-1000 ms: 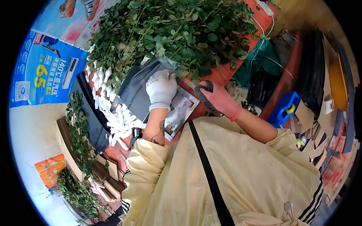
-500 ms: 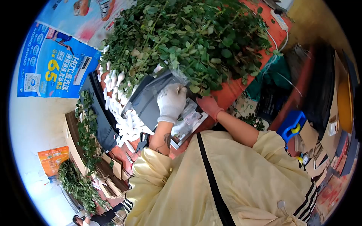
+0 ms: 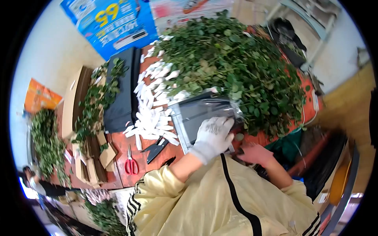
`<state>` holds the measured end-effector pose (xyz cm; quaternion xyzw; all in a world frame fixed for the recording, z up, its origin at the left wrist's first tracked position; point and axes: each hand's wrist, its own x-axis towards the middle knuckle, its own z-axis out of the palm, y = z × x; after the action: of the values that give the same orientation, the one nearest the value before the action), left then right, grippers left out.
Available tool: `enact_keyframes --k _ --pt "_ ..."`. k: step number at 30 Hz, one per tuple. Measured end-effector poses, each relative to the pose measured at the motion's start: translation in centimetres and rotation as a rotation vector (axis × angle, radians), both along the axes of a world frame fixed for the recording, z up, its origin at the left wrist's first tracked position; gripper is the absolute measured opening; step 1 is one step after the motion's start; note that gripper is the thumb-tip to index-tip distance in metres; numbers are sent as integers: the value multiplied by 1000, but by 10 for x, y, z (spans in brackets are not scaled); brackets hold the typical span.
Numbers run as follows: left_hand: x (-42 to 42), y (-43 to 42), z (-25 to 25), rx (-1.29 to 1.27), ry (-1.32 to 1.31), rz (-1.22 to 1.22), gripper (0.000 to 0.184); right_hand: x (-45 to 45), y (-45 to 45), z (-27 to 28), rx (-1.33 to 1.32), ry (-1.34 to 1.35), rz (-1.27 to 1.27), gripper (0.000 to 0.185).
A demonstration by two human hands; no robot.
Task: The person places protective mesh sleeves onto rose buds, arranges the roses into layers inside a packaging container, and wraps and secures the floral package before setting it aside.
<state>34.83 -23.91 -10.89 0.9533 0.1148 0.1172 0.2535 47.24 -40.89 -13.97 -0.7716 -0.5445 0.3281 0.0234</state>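
My left hand [image 3: 214, 137], in a white glove, lies on a dark grey sheet [image 3: 193, 114] with its fingers stretched out and thumb apart. Crinkled clear film [image 3: 232, 105] covers the far right corner of that sheet. Close by on the right, at the table's near edge, is my right hand [image 3: 256, 153] in a pink glove. Its fingers are curled together, and what they hold, if anything, is hidden. A large heap of leafy green stems [image 3: 236, 59] lies just beyond both hands. Many white tapered pieces [image 3: 153, 122] are scattered left of the sheet.
Red-handled scissors [image 3: 131, 165] and a black stapler-like tool [image 3: 156, 150] lie on the red table [image 3: 122, 143]. Farther left are a black panel [image 3: 122, 94], cardboard pieces [image 3: 73, 106] and more greenery [image 3: 47, 137]. Another person [image 3: 37, 183] is at the far lower left.
The view has swung left, showing more of the table, scissors and cardboard. My left hand's fingers have loosened from a curled grip on the sheet; my right hand sits slightly farther from it.
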Motion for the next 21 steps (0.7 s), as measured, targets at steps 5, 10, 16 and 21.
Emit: enact_keyframes --k 5,10,16,21 --pt "-46 6 -47 354 -129 112 55 -37 80 85 552 -300 411 41" --pt "-58 7 -53 -115 112 -41 58 -99 221 31 491 -443 1158 33" --pt "-130 23 -43 -379 -703 -401 39 -98 289 -69 -405 -501 1559 32" --pt "-137 24 -129 -1156 -910 717 39 -81 226 14 169 -661 1414 16"
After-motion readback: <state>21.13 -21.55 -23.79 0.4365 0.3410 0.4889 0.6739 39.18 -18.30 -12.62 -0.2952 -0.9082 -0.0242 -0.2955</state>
